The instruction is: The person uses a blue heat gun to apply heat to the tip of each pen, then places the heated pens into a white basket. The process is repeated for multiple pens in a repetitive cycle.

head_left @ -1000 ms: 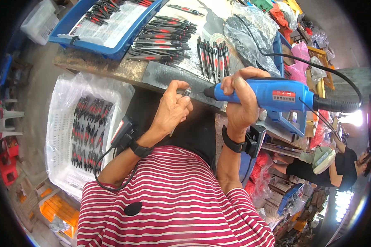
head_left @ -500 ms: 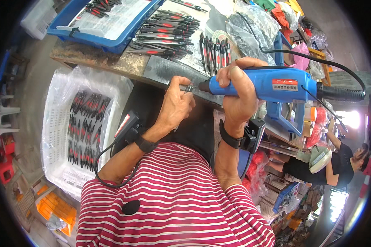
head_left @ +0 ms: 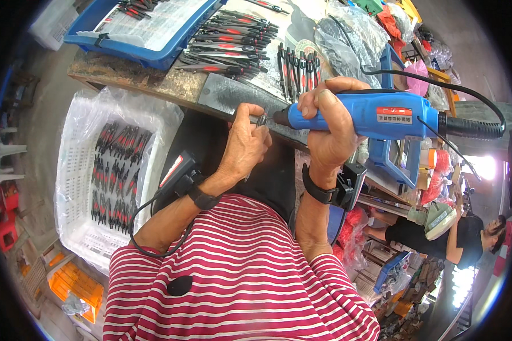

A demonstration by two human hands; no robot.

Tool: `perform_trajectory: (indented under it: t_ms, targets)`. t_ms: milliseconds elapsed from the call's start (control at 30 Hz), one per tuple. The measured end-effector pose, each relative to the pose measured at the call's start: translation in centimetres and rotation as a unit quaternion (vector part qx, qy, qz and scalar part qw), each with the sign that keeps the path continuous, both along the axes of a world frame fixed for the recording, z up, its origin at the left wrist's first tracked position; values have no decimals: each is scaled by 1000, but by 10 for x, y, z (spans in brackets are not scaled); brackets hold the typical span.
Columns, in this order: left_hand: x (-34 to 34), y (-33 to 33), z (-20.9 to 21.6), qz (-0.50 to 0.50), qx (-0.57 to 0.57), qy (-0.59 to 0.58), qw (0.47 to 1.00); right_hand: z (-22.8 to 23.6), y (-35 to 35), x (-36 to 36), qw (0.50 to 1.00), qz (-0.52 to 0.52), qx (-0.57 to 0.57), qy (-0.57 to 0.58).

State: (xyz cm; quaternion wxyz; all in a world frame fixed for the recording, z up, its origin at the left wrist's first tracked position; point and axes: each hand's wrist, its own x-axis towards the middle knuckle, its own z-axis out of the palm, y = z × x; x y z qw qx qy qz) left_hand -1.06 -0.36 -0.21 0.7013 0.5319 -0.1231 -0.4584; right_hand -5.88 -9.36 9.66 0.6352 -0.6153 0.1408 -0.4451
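Observation:
My right hand (head_left: 334, 125) is wrapped round a blue electric screwdriver (head_left: 375, 111), held level with its black nose pointing left. My left hand (head_left: 244, 146) pinches a small drawing compass (head_left: 261, 121) by its metal top, right at the screwdriver's tip; most of the compass is hidden by the fingers. Both hands are over the dark plate (head_left: 224, 94) at the bench's near edge. Behind them lies a heap of black-and-red compasses (head_left: 230, 42). A shorter row of compasses (head_left: 298, 68) is just beyond the screwdriver's nose.
A blue tray (head_left: 153, 54) with more compasses sits at the bench's back left. On the left, a plastic-lined white basket (head_left: 71, 193) holds compasses in rows. The black cable (head_left: 438, 74) arches behind the screwdriver. A co-worker (head_left: 438, 238) is at far right.
My hands hold almost the same pose, with the screwdriver still against the compass's top. The co-worker at the right has shifted slightly, lowering an arm.

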Motion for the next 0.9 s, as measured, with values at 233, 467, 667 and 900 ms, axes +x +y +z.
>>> perform_trajectory:
  t_ms: [233,467,667,900]
  targets:
    - [0,0,0,3,2,2,1000,-2,-2,2,999,4,-50,16]
    - [2,1,3,-6,17,-9,1000,-6,-19,0,986,44,-149,65]
    - [3,0,2,-6,20,-16,1000,-7,-27,4,971,195,-138,19]
    - [1,-2,-2,16,8,-31,999,-8,-8,6,991,57,-109,46]
